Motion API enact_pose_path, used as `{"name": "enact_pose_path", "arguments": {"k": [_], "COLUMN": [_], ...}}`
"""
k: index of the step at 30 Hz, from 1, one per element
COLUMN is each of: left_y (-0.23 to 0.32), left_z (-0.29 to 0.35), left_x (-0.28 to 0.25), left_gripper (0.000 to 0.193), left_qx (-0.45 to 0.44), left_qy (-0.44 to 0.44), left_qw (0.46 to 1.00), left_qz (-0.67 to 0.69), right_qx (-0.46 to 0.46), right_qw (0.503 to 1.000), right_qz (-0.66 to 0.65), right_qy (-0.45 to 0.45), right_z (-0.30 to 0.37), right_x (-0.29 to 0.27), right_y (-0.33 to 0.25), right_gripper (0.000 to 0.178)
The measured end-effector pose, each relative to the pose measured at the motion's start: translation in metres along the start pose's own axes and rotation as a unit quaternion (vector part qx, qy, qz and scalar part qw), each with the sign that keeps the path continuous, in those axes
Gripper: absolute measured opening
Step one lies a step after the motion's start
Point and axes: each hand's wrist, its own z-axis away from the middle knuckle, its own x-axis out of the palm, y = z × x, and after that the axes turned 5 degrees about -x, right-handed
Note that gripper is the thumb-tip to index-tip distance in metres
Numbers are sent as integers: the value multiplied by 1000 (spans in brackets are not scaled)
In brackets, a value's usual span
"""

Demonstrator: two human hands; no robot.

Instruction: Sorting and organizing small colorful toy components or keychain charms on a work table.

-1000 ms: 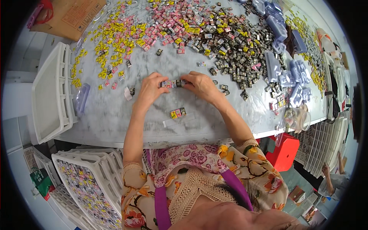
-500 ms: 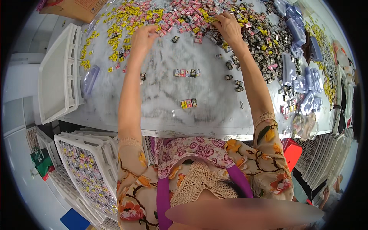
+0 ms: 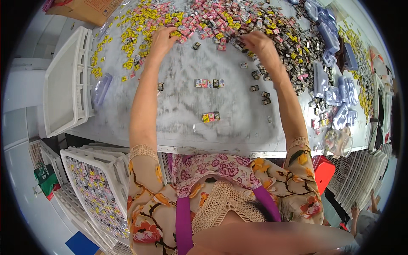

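Note:
My left hand (image 3: pixel 163 41) is at the near edge of a pile of small pink boxes (image 3: pixel 204 21). Its fingers are drawn together beside a small yellow box (image 3: pixel 175 33); whether they grip it is unclear. To the right, my right hand (image 3: pixel 261 46) hovers over a heap of small black boxes (image 3: pixel 289 59). Its fingertips are pinched, and anything between them is too small and blurred to name. Nearer me on the table lie a row of several small boxes (image 3: pixel 209 83) side by side and a shorter row (image 3: pixel 211 117) of mixed colours.
Yellow boxes (image 3: pixel 131 40) are scattered at the far left. A white plastic crate (image 3: pixel 63 85) stands at the table's left edge. Clear plastic cases (image 3: pixel 335 91) and a clear jar (image 3: pixel 338 141) are on the right. Below left, a white tray (image 3: pixel 95 182) holds many small boxes.
My right hand has pulled back slightly toward me from the far pile, its fingers now curled together. My left hand has shifted only a little, and its fingers have closed more.

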Motion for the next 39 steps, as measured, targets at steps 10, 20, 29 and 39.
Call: {"name": "enact_pose_path", "arguments": {"k": [10,20,29,39], "left_y": [-6,44,74,93], "left_z": [16,86,144,157], "left_x": [-15,-35,-18,-31], "left_gripper": [23,12,14,34], "left_qx": [-122,-206,-168,-106], "left_qy": [-27,-164,-151,-154], "left_qw": [990,929,951,970], "left_qz": [59,261,213,157], "right_qx": [161,116,131,159], "right_qw": [985,991,986,982], "right_qz": [-54,36,25,-75], "right_qy": [5,-49,-96,-74], "right_z": [23,32,21,26], "right_x": [-10,-2,7,-7], "right_y": [-34,-30,-34,-62], "right_gripper": [18,27,29,26]}}
